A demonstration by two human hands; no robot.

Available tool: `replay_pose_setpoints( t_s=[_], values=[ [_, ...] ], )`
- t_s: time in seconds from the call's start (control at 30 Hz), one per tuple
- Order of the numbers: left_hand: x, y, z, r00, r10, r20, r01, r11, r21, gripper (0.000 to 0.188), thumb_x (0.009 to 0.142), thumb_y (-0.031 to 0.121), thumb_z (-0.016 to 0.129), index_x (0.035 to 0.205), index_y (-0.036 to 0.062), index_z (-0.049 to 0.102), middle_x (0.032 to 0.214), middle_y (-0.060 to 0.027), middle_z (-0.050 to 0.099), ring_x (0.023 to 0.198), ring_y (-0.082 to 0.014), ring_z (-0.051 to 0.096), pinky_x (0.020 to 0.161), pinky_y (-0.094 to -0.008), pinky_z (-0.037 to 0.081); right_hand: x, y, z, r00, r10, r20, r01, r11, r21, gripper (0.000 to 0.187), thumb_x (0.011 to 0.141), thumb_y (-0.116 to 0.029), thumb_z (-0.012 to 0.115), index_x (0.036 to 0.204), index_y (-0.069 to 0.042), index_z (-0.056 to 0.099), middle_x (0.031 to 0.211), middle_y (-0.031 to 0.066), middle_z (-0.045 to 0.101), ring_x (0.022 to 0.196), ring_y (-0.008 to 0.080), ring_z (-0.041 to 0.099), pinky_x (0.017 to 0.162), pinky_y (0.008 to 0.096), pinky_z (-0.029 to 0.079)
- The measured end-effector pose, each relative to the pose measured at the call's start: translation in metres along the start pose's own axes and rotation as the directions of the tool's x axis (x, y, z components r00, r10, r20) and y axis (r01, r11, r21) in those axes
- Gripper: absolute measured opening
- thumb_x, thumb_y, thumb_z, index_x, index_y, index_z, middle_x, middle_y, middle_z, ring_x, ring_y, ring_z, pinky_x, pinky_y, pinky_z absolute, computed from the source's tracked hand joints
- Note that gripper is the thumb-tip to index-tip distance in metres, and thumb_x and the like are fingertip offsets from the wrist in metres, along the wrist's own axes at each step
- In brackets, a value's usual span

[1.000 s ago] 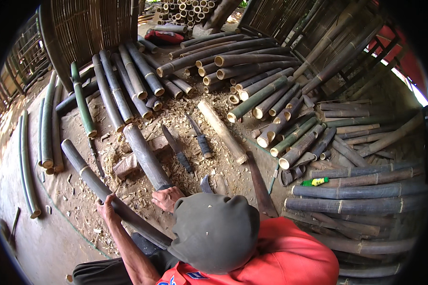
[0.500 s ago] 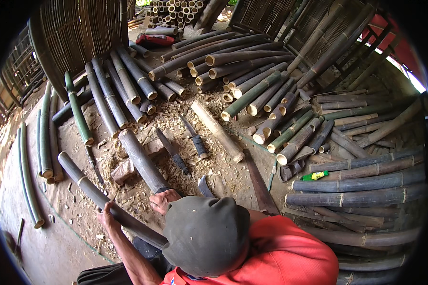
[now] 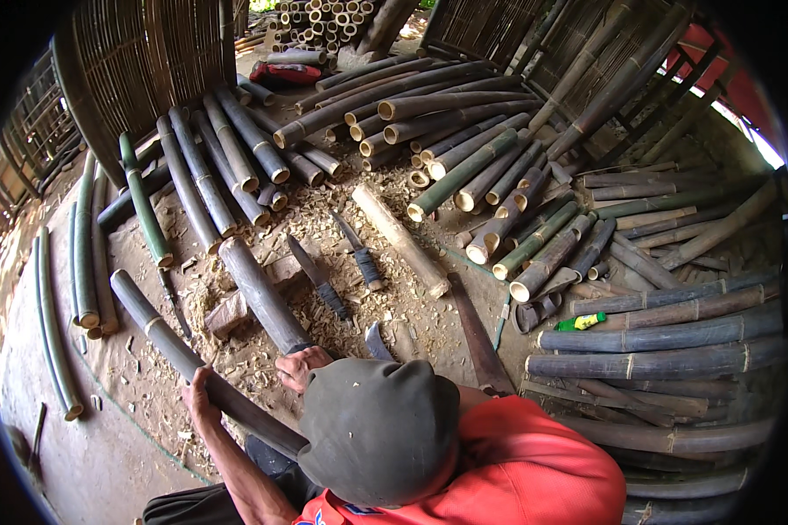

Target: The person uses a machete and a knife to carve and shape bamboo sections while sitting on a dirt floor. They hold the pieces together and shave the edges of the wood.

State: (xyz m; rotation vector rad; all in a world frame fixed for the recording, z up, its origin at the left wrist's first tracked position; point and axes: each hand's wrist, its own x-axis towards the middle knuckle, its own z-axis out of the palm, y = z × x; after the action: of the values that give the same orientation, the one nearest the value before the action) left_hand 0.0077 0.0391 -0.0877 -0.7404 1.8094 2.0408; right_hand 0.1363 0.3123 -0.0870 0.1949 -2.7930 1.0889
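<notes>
Neither of my own hands is in view. Below me sits a co-worker in a grey cap and red shirt. The person's left hand is wrapped around a long dark bamboo pole, which slants from the left down behind the cap. At the near end of a second, thicker bamboo pole is the person's right hand, partly hidden by the cap; its exact grip cannot be made out. That second pole leans across a wooden block.
Shavings surround two knives with wrapped handles, a curved blade and a long brown blade. A pale peeled bamboo length lies beyond. Bamboo stacks fill the back and right; a green bottle rests on one.
The far end of the bamboo pole in the co-worker's left hand has shifted slightly up and to the right. Cap and hands have moved up a little.
</notes>
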Motion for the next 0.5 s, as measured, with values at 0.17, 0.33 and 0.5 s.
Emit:
replay_pose_setpoints(
  t_s=[0.17, 0.33, 0.5],
  values=[
    [-0.011, -0.007, 0.006, 0.991, 0.095, 0.091, -0.091, 0.995, -0.043, 0.066, 0.074, 0.018, 0.083, 0.133, 0.0025, 0.057, 0.104, -0.0124, 0.065, 0.089, -0.0238, 0.064, 0.078, -0.0399, 0.055, -0.002, 0.002, 0.001, 1.000, 0.007, -0.002, -0.007, 1.000, -0.004, 0.020, 0.092, -0.027, 0.069, 0.087, -0.011, 0.058, 0.074, 0.0120, 0.064, 0.068, 0.0355, 0.066, 0.061, 0.0486, 0.050],
    [-0.034, 0.007, 0.021, 0.970, 0.180, 0.163, -0.183, 0.983, -0.001, 0.068, 0.076, 0.014, 0.081, 0.136, 0.0039, 0.051, 0.108, -0.0134, 0.062, 0.092, -0.0251, 0.063, 0.078, -0.0406, 0.054, -0.002, 0.001, -0.002, 1.000, 0.007, -0.003, -0.007, 1.000, -0.003, 0.019, 0.092, -0.027, 0.068, 0.087, -0.011, 0.058, 0.076, 0.0123, 0.065, 0.069, 0.0359, 0.066, 0.061, 0.0486, 0.051],
    [-0.017, -0.002, 0.008, 0.985, 0.132, 0.114, -0.132, 0.991, -0.010, 0.062, 0.078, 0.018, 0.084, 0.131, 0.0046, 0.056, 0.107, -0.0112, 0.063, 0.091, -0.0227, 0.063, 0.078, -0.0393, 0.055, -0.001, -0.001, -0.002, 1.000, 0.004, -0.005, -0.004, 1.000, -0.002, 0.019, 0.092, -0.027, 0.068, 0.088, -0.011, 0.059, 0.077, 0.0126, 0.065, 0.070, 0.0362, 0.066, 0.062, 0.0486, 0.051]
  ],
)
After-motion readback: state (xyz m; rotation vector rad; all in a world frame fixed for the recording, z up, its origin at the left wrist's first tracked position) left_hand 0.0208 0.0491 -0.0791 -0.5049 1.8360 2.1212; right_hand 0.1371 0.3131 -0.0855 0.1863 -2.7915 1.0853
